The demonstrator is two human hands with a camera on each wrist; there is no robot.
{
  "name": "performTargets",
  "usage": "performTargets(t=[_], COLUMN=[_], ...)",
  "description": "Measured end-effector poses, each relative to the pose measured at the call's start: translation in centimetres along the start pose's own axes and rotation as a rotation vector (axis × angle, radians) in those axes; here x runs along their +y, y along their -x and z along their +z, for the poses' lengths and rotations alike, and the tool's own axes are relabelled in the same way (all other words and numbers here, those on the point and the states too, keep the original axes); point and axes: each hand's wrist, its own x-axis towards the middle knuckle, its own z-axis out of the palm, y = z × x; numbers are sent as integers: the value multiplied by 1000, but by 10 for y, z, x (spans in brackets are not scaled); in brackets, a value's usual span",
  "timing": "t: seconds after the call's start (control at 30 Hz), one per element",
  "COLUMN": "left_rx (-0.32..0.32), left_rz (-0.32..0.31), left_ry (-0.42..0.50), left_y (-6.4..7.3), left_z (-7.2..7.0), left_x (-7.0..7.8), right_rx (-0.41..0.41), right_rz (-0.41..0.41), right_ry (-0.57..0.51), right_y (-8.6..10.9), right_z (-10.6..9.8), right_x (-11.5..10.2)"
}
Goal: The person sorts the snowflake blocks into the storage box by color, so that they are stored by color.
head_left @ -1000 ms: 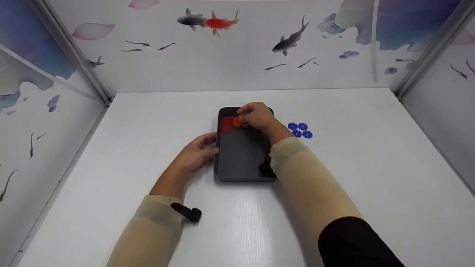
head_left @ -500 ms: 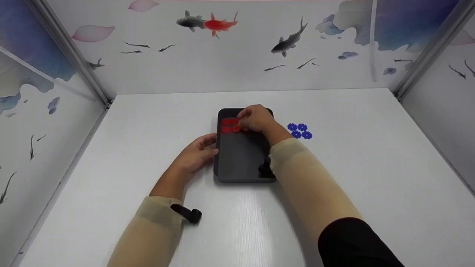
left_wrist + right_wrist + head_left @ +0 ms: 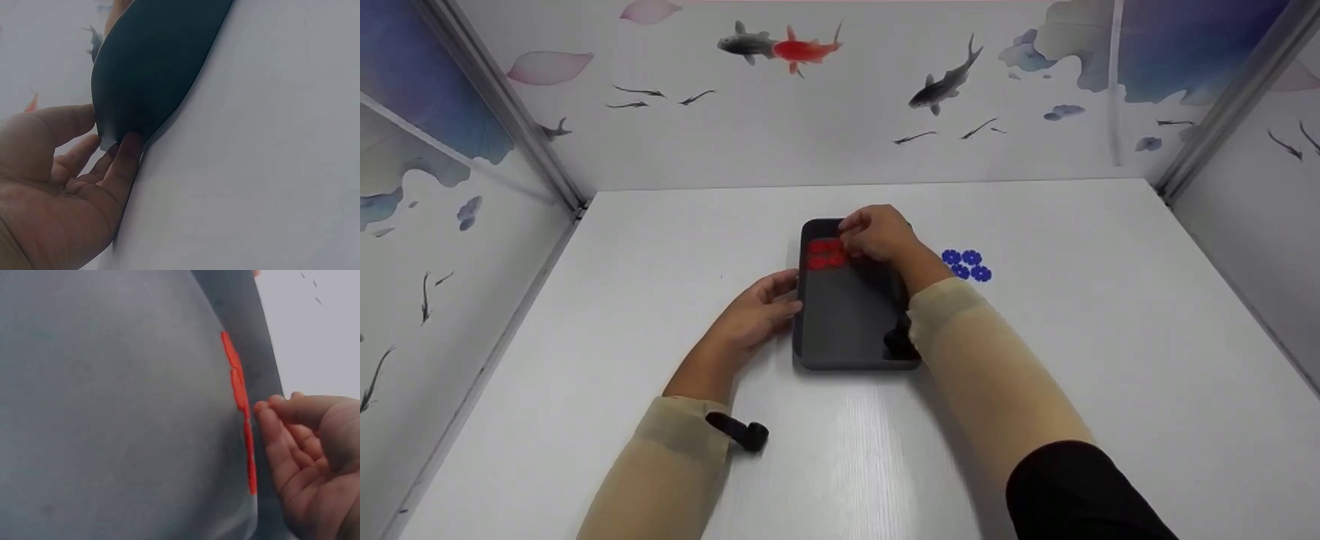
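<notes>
A dark grey rectangular tray lies on the white table. My left hand grips its left side, the thumb at the rim; in the left wrist view, fingers reach the lower edge by a corner. Several red flower-shaped discs lie flat at the tray's far left, seen edge-on in the right wrist view as a red strip. My right hand is over the tray's far end, just right of these discs. Its fingers are loosely bent, thumb and fingertips close together, with no disc showing between them.
Several blue flower-shaped discs lie in a cluster on the table right of the tray, beside the right forearm. White panels painted with fish enclose the table at the back and sides. A black camera mount juts from the left sleeve.
A red disc at my right fingertips has come down beside the others, below the top row. The right hand has since lifted slightly away from the discs. My left hand stays on the tray.
</notes>
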Motion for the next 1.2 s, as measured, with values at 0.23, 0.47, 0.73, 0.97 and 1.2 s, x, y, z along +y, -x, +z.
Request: performTargets(t=[0.23,0.47,0.73,0.97,1.2], left_rx=[-2,1,-2,-3,-4], left_rz=[-3,0,7,5,8], left_ry=[19,20,22,24,3], left_y=[-1,-1,-1,0,1], left_z=[1,1,-1,0,-2], left_x=[-1,-1,-3,-2,0], right_rx=[-10,22,109,154,128], right_rz=[-115,-179,-186,-119,21], right_ry=[-188,-247,-177,-118,-76], right_y=[13,41,69,82,80], right_z=[-20,-54,-91,-113,-117], right_x=[-22,-28,-1,32,55])
